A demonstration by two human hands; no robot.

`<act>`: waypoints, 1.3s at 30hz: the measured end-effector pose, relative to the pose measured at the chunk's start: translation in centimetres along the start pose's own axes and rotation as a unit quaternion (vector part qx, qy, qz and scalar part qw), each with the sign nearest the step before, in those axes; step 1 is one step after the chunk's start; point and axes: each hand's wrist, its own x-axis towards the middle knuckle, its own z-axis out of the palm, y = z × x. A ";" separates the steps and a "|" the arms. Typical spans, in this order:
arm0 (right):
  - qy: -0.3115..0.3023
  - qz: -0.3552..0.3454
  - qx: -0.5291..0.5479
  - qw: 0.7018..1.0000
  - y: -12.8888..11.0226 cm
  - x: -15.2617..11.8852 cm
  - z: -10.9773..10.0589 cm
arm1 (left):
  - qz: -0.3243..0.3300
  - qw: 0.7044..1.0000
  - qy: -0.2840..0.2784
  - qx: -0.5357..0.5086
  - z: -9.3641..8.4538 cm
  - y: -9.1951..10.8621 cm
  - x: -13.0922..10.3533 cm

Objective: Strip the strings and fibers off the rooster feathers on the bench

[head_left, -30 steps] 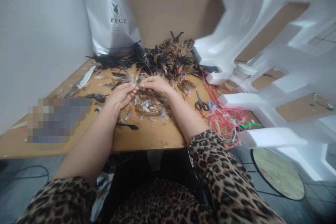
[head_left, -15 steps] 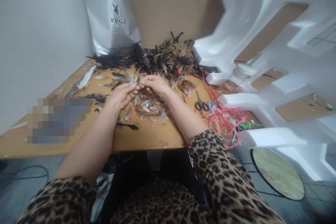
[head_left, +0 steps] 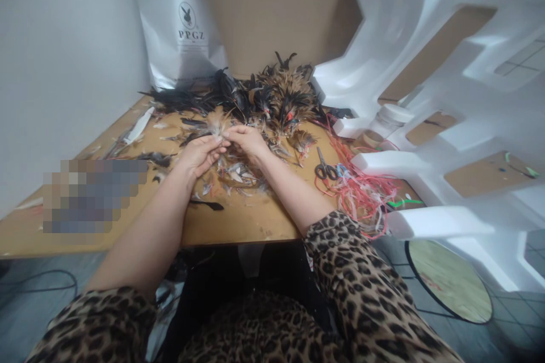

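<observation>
Left hand: Thumb and fingers of the person's left hand (head_left: 203, 154) pinched a fan-shaped tuft of soft tan and pale grey feathers (head_left: 216, 120) at its base.
Right hand: The right hand (head_left: 247, 140) met it there, thumb and forefinger pressed together against the tuft's lower edge; anything between them was too small to tell.
Feather tuft: It fanned out just beyond the joined grip, above a yellow-brown, flat-topped desk (head_left: 240, 227).
Scraps: Small white, grey and brown feather pieces (head_left: 240, 174) lay scattered just nearer the wearer than the grip, with a slim black feather (head_left: 208, 204) closer still.
Feather pile: A bushy mound of brown and black feathers (head_left: 289, 88) rose beyond the grip and to its right.
Scissors: Black-handled metal scissors (head_left: 326, 168) lay right of the grip, past the right forearm.
Strips: A tangle of thin red and white plastic strips (head_left: 361, 198) sprawled beside them, farther from the grip.
Bag: A tall white bag printed "PPGZ" (head_left: 181, 22) stood beyond the grip, to its left.
</observation>
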 end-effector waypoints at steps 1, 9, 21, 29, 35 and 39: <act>0.004 0.001 0.001 1.000 0.0 -0.1 0.1 | 0.002 1.000 -0.002 0.003 0.0 0.0 0.0; 0.017 0.000 -0.002 1.000 -0.1 -0.4 0.5 | 0.005 1.000 -0.009 0.003 -0.1 -0.1 0.1; 0.010 -0.016 -0.032 0.999 0.2 -0.3 0.1 | 0.054 0.993 0.026 0.101 0.1 -0.3 0.0; -0.002 -0.055 -0.114 0.992 0.3 0.0 -0.1 | 0.102 0.988 0.059 0.103 -0.3 0.0 0.4; -0.052 -0.119 -0.401 0.907 0.6 0.0 -0.9 | 0.123 0.986 0.107 0.031 -0.7 0.6 0.5; -0.064 -0.116 -0.537 0.833 0.3 -1.1 0.0 | 0.124 0.987 0.101 0.031 -0.8 0.5 0.6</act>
